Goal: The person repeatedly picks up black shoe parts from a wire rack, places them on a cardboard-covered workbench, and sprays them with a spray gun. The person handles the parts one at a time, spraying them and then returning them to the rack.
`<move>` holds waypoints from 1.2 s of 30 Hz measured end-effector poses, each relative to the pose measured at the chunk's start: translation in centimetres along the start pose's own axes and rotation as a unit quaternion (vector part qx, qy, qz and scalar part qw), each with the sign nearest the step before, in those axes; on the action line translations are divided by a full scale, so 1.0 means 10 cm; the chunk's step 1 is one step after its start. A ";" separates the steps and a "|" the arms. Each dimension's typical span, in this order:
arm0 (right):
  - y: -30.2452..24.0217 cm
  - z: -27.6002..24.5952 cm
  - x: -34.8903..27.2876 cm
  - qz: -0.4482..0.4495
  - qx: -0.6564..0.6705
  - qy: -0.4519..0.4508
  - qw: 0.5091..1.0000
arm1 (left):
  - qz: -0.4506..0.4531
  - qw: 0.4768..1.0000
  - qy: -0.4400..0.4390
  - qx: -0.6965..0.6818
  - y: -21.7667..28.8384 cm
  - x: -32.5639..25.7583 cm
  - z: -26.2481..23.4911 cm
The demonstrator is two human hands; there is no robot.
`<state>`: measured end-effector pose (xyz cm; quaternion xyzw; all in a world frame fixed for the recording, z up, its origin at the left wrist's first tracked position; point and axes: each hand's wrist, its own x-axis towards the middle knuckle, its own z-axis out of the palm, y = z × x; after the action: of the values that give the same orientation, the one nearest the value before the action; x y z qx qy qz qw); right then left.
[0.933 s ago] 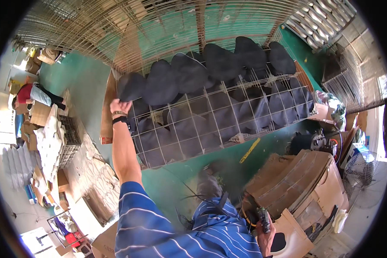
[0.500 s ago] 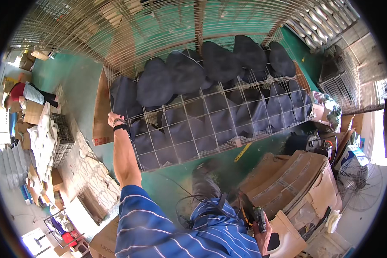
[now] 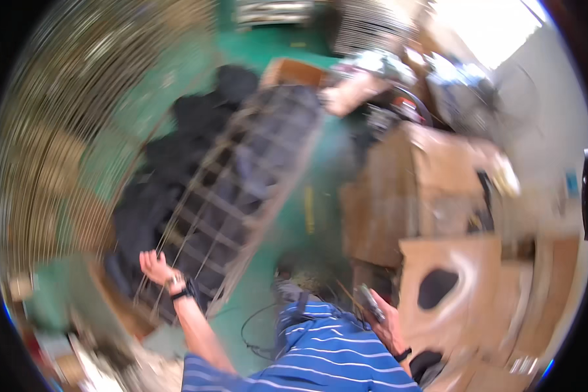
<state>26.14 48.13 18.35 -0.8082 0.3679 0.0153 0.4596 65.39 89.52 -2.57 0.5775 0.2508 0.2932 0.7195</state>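
My left hand [image 3: 154,266] is at the near end of a wire rack [image 3: 209,208], with its fingers stretched out and apart, holding nothing. Whether a fingertip touches the wires cannot be made out in the blur. Dark, rounded, flat pieces [image 3: 170,150] lie in the rack and along its far side. At the right of my waist, my right hand [image 3: 390,326] is wrapped round a small dark handheld device [image 3: 372,306]. Its exact kind is unclear. A thin black cable [image 3: 247,332] loops beside my body.
Large brown cardboard boxes [image 3: 379,202] stand to the right, one flap [image 3: 467,261] having a dark round hole. Beyond them are a wire-guarded fan [image 3: 513,98] and piled goods [image 3: 372,65]. Wire racking [image 3: 52,130] fills the left side. A yellow strip [image 3: 309,209] marks the green floor.
The view has swung to the right and is smeared by motion. My left hand has let go of the rack's corner and its fingers have opened. My right hand keeps its device.
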 end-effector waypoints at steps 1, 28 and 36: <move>0.12 -0.08 -0.05 -0.005 0.008 0.017 1.000 | -0.076 0.996 -0.047 0.023 0.18 -0.47 0.45; 1.39 -1.53 -2.73 0.225 0.117 0.569 0.782 | -0.150 0.202 -0.814 0.524 -1.93 -4.52 1.41; 1.08 -1.17 -2.51 0.205 0.167 0.524 0.809 | -0.213 0.216 -0.784 0.541 -2.23 -4.51 1.93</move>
<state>-2.38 50.60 26.30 -0.5101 0.7072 -0.3782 0.3108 50.17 40.61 -19.35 0.6908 -0.2283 -0.6784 0.1022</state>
